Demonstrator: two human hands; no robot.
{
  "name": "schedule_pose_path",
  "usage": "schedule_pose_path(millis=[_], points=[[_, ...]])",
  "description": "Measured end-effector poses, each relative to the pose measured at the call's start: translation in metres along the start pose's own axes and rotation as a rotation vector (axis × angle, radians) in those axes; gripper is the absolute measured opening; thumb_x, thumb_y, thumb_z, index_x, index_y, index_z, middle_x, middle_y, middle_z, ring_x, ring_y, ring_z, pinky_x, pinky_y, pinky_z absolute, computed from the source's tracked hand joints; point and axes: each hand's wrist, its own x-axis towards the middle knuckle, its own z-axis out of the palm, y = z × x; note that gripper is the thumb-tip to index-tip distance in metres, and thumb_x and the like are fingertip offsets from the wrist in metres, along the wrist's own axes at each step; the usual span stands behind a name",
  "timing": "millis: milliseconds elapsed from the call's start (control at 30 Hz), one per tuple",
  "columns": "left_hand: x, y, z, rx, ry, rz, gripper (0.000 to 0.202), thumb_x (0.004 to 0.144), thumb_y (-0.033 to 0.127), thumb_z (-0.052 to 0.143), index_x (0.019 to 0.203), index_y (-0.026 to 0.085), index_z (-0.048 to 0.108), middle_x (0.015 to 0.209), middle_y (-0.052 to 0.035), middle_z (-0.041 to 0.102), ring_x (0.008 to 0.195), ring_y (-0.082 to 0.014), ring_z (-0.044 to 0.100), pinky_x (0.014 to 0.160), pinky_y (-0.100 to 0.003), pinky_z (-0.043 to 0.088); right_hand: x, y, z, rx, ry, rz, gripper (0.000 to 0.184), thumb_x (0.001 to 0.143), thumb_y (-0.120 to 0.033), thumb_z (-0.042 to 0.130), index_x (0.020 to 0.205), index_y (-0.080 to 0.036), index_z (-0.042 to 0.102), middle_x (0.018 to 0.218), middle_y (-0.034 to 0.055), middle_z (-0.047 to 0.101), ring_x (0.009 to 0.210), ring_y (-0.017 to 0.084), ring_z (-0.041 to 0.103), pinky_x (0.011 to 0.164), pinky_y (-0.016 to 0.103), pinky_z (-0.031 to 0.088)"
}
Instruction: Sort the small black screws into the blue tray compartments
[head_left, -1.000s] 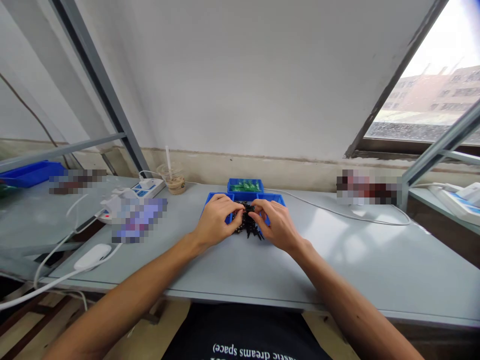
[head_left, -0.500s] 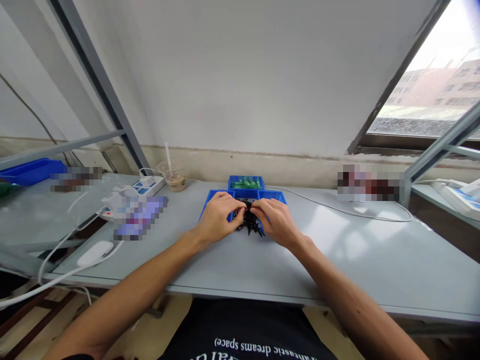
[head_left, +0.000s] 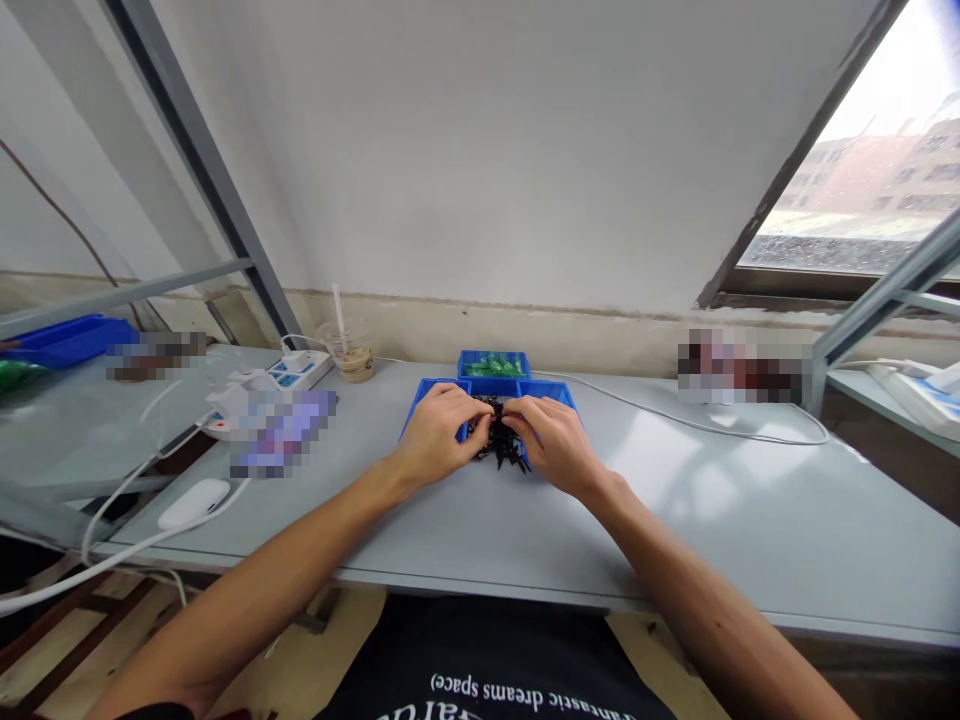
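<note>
Over a pile of small black parts [head_left: 510, 455] on the table, my left hand [head_left: 441, 432] and my right hand [head_left: 551, 440] face each other with fingertips close together. Both are pinched closed. A small dark piece seems to lie between the fingertips, too small to name. Behind my left hand is a blue bin [head_left: 420, 398], and another blue bin [head_left: 566, 392] stands behind my right hand; my hands partly cover both. Farther back, a blue bin [head_left: 462, 362] holds green pieces [head_left: 495, 366].
A plastic cup with a straw [head_left: 355, 362] stands at the back left near a power strip [head_left: 300, 372]. A white charger [head_left: 193, 504] and cables lie at the left. One cable [head_left: 675, 415] crosses the table at right. A metal frame post [head_left: 840, 335] rises there.
The view has shifted very slightly. Both hands keep the same pinched pose over the black parts.
</note>
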Motion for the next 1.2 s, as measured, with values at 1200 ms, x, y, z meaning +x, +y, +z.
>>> schedule_pose_path(millis=[1200], points=[[-0.0016, -0.0015, 0.0022, -0.016, -0.006, 0.019, 0.014, 0.097, 0.023, 0.056, 0.095, 0.019, 0.069, 0.084, -0.0023, 0.075, 0.079, -0.0177, 0.066, 0.091, -0.039, 0.047, -0.0007, -0.0011, 0.0007, 0.024, -0.019, 0.009, 0.012, 0.106, -0.027, 0.05, 0.105, -0.021, 0.06, 0.089, 0.0035, 0.073, 0.077, 0.016, 0.066, 0.072, 0.029, 0.045]])
